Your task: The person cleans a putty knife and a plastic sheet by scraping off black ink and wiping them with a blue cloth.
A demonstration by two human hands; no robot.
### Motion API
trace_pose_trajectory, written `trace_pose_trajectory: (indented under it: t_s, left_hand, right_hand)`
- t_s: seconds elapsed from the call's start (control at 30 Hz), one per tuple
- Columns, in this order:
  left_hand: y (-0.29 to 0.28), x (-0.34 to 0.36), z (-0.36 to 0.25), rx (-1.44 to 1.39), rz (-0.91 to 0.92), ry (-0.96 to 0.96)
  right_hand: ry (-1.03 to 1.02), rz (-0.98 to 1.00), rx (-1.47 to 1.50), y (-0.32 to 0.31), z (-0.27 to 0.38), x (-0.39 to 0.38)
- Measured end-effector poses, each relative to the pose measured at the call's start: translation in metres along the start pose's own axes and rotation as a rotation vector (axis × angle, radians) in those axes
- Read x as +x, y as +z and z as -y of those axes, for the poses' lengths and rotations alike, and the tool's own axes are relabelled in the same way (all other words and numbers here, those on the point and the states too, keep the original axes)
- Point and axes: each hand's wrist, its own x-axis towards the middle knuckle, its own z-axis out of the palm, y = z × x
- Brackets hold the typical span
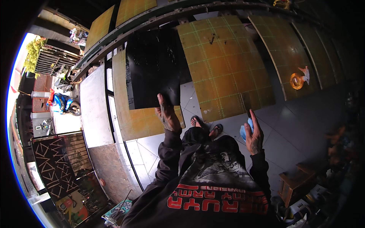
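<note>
A glossy black sheet (154, 70) lies over a yellow-brown board on the left, its near edge by my left hand (167, 116). The left thumb rests on top of that edge and the fingers go underneath, pinching it. My right hand (254, 135) closes round a knife-like tool (243, 130) with a light blue handle, the index finger stretched along it. Its thin blade points away, over the near edge of the middle yellow-brown board (228, 64), which is marked with a green grid. The blade is partly hard to make out.
A spray bottle (296, 81) with orange contents stands on the right-hand board (285, 57). A metal rail (171, 17) runs behind the boards. A small wooden stool (296, 182) stands at lower right, and a white panel (97, 106) at left. Motorbikes (64, 104) are parked outside.
</note>
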Motion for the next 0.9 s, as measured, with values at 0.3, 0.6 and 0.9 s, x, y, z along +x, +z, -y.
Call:
trace_pose_trajectory:
  t_s: [0.3, 0.6, 0.9]
  left_hand:
    - [-0.097, 0.012, 0.048, 0.075, 0.024, -0.214]
    - [-0.151, -0.015, 0.058, 0.653, -0.223, -0.104]
    - [-0.281, 0.007, 0.074, 1.100, -0.410, -0.105]
  right_hand:
    - [0.129, 0.322, -0.763, -0.025, 0.027, 0.001]
    - [-0.078, 0.448, -0.757, 0.044, 0.035, 0.136]
    - [-0.080, 0.544, -0.674, 0.085, 0.062, 0.342]
